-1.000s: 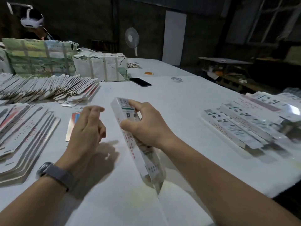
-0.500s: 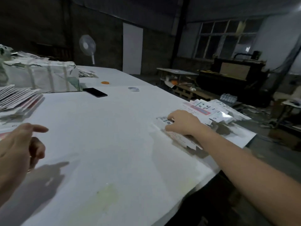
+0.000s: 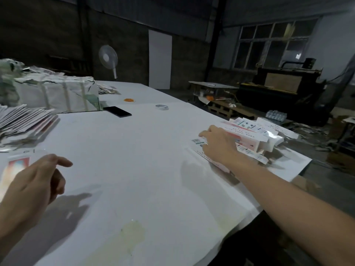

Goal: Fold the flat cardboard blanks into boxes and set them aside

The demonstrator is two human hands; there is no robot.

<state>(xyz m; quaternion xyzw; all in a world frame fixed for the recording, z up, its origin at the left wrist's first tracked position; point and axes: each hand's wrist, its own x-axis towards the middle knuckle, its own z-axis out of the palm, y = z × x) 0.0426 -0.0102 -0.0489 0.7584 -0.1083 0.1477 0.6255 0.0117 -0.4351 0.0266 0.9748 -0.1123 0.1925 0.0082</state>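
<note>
Boxes (image 3: 253, 135) that are already folded lie in a loose pile near the right edge of the white desk (image 3: 146, 169). The head view shows the right hand (image 3: 219, 146) reaching out to that pile. Its palm is down on a long folded box (image 3: 249, 150) at the near side of the pile, and its fingers are spread and fairly straight. It seems to be setting this box down, not gripping it, though the hand hides the part under it.

The left hand (image 3: 36, 179) hangs over the desk on the near left. It holds nothing, and its fingers are loosely bent with one finger pointing out. Just under and beside it lies a flat blank (image 3: 18, 166) with a pink and orange face. More flat blanks (image 3: 26, 121) are fanned out in a big stack at the far left, well apart from the folded pile.

Behind that stack sits a wrapped bundle (image 3: 57, 95). A black phone (image 3: 117, 111), a roll of tape (image 3: 161, 107) and a small orange thing (image 3: 129, 100) lie farther back on the desk.

To do this step well, I think the right hand should lay the box flat beside the others and let go gently, so the pile does not slide off the edge. The left hand looks ready to take the next blank.
</note>
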